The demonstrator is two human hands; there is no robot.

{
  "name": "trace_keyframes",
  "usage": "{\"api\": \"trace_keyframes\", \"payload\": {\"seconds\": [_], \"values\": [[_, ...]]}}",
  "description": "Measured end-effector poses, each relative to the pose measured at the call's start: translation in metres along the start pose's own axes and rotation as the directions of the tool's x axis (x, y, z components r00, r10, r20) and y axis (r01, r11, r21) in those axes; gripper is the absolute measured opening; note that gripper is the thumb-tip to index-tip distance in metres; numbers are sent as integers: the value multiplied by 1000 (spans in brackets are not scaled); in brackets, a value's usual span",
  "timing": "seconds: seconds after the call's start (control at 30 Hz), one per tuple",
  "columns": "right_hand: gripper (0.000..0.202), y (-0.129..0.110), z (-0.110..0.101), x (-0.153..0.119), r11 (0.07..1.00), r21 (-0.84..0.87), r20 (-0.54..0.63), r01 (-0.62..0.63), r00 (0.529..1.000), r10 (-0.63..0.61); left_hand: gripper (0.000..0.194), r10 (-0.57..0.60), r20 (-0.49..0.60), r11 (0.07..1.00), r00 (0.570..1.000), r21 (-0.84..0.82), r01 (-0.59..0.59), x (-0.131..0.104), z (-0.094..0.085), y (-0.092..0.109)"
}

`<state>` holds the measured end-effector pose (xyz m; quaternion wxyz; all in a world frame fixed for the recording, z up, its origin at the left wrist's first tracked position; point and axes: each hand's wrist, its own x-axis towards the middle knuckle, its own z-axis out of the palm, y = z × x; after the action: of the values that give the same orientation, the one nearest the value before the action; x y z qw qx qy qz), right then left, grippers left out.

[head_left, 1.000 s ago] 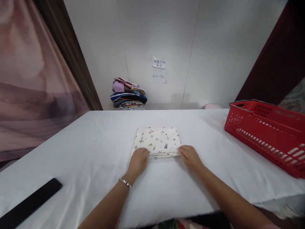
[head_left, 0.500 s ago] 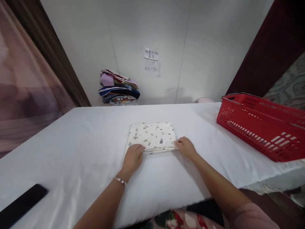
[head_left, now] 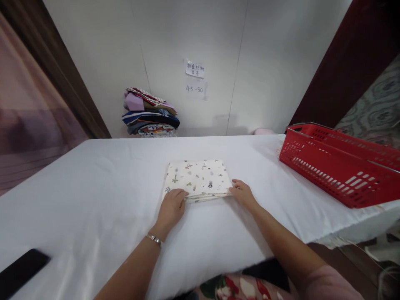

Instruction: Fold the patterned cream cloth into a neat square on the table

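A cream cloth (head_left: pixel 198 177) with small printed figures lies folded into a flat rectangle on the white-covered table (head_left: pixel 125 179). Its layered edge faces me. My left hand (head_left: pixel 172 206) grips the near left corner, fingers on top and closed together, with a bracelet on the wrist. At the near right corner, my right hand (head_left: pixel 243 195) holds the cloth's edge between thumb and fingers.
A red plastic basket (head_left: pixel 337 166) stands at the right side of the table. Folded fabrics (head_left: pixel 151 114) are stacked beyond the far edge, left of centre. A black phone-like object (head_left: pixel 23 268) lies at the near left. Paper notes (head_left: pixel 195 70) hang on the wall.
The camera view has shifted slightly, so the surroundings appear a little further left. My right fingers have changed slightly at the cloth's corner; both hands stay at the cloth.
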<state>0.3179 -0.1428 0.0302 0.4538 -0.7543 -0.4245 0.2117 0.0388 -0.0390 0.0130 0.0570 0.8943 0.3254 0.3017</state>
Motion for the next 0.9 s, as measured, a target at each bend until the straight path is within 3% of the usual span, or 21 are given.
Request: {"api": "trace_keyframes", "payload": {"seconds": [0.43, 0.7, 0.9], "values": [[19, 6, 4, 3, 952, -304, -8, 29, 999, -33, 30, -12, 10, 999, 1000, -37, 12, 0, -1, -1], [15, 5, 9, -1, 988, -154, -10, 13, 1000, -15, 29, -17, 17, 999, 1000, -49, 18, 0, -3, 0], [13, 6, 7, -1, 990, -59, -103, 131, 985, -136, 30, -16, 6, 998, 1000, -68, 16, 0, -3, 0]]}}
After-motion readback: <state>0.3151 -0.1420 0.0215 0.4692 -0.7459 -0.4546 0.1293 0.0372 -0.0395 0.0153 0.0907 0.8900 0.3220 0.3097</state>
